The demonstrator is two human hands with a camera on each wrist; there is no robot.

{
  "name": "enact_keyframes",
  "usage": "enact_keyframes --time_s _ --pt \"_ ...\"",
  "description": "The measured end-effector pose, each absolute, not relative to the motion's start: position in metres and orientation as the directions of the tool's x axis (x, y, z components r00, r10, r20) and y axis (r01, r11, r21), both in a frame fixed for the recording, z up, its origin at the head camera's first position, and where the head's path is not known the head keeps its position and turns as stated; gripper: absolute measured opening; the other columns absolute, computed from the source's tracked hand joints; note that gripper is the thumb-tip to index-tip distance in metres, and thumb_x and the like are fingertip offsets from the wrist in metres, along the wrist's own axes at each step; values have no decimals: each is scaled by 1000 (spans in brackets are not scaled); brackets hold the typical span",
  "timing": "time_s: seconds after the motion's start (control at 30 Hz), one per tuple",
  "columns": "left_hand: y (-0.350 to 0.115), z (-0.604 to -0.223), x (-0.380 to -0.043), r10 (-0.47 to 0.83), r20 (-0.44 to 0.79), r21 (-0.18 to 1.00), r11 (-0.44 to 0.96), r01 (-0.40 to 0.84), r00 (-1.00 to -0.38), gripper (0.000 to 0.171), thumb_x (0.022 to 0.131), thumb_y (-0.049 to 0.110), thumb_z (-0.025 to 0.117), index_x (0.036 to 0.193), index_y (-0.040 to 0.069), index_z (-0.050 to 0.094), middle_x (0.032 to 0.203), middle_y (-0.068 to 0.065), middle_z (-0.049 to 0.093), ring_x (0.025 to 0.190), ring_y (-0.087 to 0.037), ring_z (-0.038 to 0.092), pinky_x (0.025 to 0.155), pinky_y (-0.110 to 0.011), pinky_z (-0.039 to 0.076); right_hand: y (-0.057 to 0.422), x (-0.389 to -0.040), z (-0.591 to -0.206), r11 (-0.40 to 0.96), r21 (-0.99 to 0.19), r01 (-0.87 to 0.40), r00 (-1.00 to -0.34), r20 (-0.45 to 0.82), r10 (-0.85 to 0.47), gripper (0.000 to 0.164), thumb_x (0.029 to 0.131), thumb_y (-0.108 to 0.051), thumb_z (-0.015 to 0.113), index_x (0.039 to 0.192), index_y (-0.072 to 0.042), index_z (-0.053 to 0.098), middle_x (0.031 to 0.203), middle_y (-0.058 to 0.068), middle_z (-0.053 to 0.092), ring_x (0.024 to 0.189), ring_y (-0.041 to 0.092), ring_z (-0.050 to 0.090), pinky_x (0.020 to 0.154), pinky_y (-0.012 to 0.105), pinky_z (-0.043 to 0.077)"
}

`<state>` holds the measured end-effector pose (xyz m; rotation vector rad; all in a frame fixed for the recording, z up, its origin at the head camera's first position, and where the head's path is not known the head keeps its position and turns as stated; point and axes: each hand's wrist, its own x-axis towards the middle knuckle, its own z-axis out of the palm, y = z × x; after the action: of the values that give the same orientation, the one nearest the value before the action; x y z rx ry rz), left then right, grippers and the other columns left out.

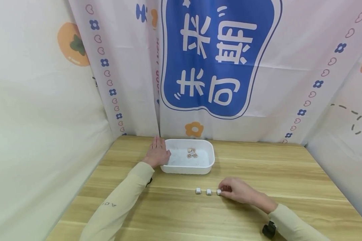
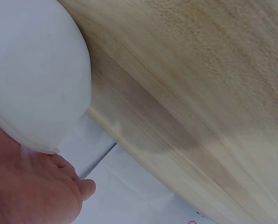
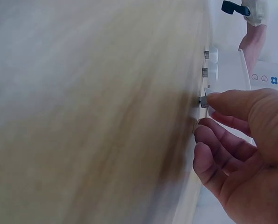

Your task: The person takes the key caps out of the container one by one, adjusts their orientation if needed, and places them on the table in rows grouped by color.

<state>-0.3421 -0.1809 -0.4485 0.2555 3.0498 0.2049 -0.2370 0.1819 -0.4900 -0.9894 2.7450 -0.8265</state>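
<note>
My left hand (image 1: 157, 154) rests on the left rim of a white plastic tray (image 1: 187, 170), its fingers stretched toward the back and the thumb on the tray's inner side. In the left wrist view the hand (image 2: 34, 186) lies along the rim beside the tray's outer wall (image 2: 41, 74). With thumb and index finger, my right hand (image 1: 239, 191) pinches a small white keycap (image 1: 219, 192) at the table surface. Two more white keycaps, one in the middle (image 1: 209, 192) and one at the left (image 1: 198, 190), stand in a row with it.
Several small brown-and-white pieces (image 1: 192, 153) lie together inside the tray. The wood-grain table (image 1: 169, 214) meets a printed curtain (image 1: 132, 100) at the back, just behind the tray. White cloth (image 1: 42, 134) hangs along the left side.
</note>
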Motion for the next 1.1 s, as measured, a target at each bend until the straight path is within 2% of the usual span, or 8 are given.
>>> enact_keyframes --time_s 0.6,0.87,1.1 --pt "-178 -447 -340 164 -66 132 979 154 -984 71 104 41 22 155 -6 6 161 -29 -6 152 -42 -3 124 -51 8 184 -243 -481 634 -547 -547 -775 44 -631 15 91 -22 69 103 -14 70 85 -10 67 74 -2 57 65 20 51" --pt "-179 -446 -340 163 -68 135 979 153 -984 72 104 42 22 155 -6 5 161 -29 -8 152 -41 -7 125 -51 6 177 -256 -468 590 -507 -629 -740 159 -653 21 95 -21 63 109 -5 69 87 -6 69 78 0 60 67 20 53" --pt "-177 -445 -340 163 -76 110 982 154 -984 72 104 41 21 155 -6 4 161 -29 -7 152 -42 -4 125 -51 7 167 -268 -451 551 -547 -630 -743 220 -632 22 95 -14 63 111 -2 70 90 -1 71 77 2 61 66 20 54"
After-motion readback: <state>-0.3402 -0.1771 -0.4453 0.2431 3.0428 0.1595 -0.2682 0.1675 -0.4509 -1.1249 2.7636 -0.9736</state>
